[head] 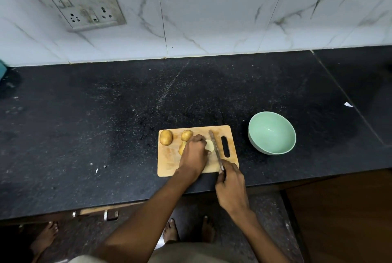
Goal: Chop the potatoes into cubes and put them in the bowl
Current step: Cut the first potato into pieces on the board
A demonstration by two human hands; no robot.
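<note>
A wooden cutting board [169, 163] lies on the black counter near its front edge. On it my left hand [194, 153] grips a cut potato [210, 145] whose pale face points right. My right hand [230, 184] holds a knife [215, 148] by the handle, with the blade lying just right of that pale face. A whole potato [166, 137] sits at the board's far left corner, and a second one [186, 135] lies beside it. Another potato piece [182, 148] shows under my left hand. A mint green bowl [272, 133] stands empty to the right of the board.
The black counter [106, 124] stretches far to the left and behind the board. A tiled wall with a socket plate [84, 8] rises at the back. A scrap of white paper [347, 104] lies at the right. Bare feet stand on the floor below.
</note>
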